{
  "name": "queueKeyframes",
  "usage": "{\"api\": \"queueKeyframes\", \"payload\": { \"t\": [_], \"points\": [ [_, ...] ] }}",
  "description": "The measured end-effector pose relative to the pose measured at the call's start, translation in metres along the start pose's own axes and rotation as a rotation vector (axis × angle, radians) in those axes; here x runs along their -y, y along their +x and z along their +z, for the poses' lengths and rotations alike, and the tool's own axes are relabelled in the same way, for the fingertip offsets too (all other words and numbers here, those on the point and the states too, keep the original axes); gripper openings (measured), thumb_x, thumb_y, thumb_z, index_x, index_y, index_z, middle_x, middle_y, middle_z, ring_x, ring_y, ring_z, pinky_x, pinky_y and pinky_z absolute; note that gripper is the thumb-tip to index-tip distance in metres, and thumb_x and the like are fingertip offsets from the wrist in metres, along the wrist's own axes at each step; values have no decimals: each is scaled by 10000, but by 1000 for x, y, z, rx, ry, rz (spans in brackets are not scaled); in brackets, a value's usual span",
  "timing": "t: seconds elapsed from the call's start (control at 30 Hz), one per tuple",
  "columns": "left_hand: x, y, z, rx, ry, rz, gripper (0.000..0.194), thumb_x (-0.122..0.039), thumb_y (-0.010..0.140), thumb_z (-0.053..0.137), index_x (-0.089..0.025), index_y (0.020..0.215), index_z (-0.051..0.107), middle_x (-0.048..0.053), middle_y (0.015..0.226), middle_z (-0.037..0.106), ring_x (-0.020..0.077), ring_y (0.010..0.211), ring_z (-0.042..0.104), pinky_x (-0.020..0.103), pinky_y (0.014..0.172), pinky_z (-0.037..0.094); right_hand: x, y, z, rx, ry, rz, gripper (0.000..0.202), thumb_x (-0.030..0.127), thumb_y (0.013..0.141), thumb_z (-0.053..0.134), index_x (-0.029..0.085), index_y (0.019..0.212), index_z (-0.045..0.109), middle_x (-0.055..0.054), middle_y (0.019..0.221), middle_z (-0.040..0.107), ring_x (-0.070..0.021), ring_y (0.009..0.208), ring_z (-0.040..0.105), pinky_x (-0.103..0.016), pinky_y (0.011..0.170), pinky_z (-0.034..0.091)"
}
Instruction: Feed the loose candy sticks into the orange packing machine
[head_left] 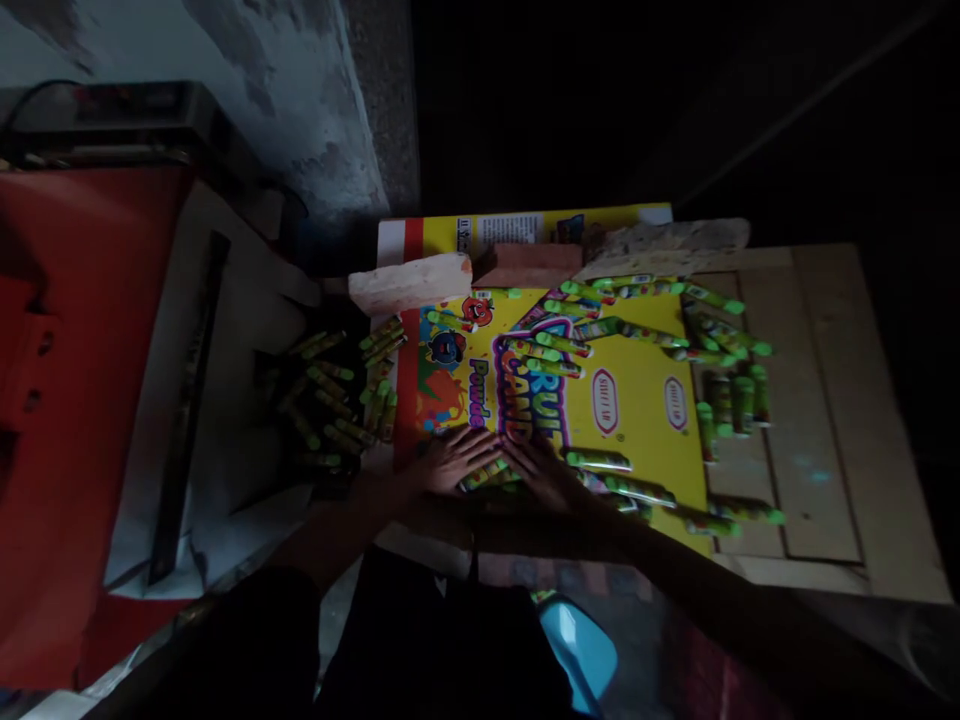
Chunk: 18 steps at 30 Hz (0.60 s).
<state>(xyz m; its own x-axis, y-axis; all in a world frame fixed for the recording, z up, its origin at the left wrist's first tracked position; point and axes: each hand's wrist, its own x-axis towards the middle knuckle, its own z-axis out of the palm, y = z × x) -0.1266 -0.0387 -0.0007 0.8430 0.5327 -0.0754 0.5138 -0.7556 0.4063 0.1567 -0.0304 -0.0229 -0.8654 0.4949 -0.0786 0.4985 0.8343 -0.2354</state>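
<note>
The person's left hand (460,462) and right hand (547,478) come together low over a yellow printed cardboard sheet (641,400), their fingertips nearly meeting. The fingers of both are stretched out rather than curled, angled inward around a few green-capped tubes (485,475) – whether they have hold of any cannot be told, since the undersides are hidden.

More such tubes lie scattered over the sheet: single ones and loose clusters toward the far edge, others just beside the right forearm. Several rest past the sheet's right side on the wooden counter (817,440), and a dim heap lies by its left edge.

Across the far part of the sheet stand a pale block (411,282), a reddish brick (531,263) and a rough grey block (667,248) – roughly in a row. A red casing (90,250) is at far left; a light-blue object (581,645) sits below the counter.
</note>
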Motion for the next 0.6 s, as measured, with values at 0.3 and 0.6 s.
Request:
{"api": "queueKeyframes", "payload": {
  "t": [0.3, 0.6],
  "points": [
    [73, -71, -19, -13, 129, -354, 975, -756, 831, 393, -105, 1535, 221, 182, 1603, 183, 369, 1491, 89, 542, 1187, 82, 42, 128, -13, -144, 79, 304, 828, 521, 879, 521, 131, 1542, 213, -198, 1608, 116, -394, 1477, 98, -673, 1132, 146],
    [83, -136, -35, -49, 123, -563, 950, -688, 820, 494, -70, 1507, 275, 216, 1578, 244, 369, 1483, 143, 545, 1174, 153, 90, 185, -6, -112, 181, 117, 777, 552, 882, 512, 149, 1514, 308, -182, 1607, 153, -409, 1465, 141, -622, 1138, 214]
  ]
}}
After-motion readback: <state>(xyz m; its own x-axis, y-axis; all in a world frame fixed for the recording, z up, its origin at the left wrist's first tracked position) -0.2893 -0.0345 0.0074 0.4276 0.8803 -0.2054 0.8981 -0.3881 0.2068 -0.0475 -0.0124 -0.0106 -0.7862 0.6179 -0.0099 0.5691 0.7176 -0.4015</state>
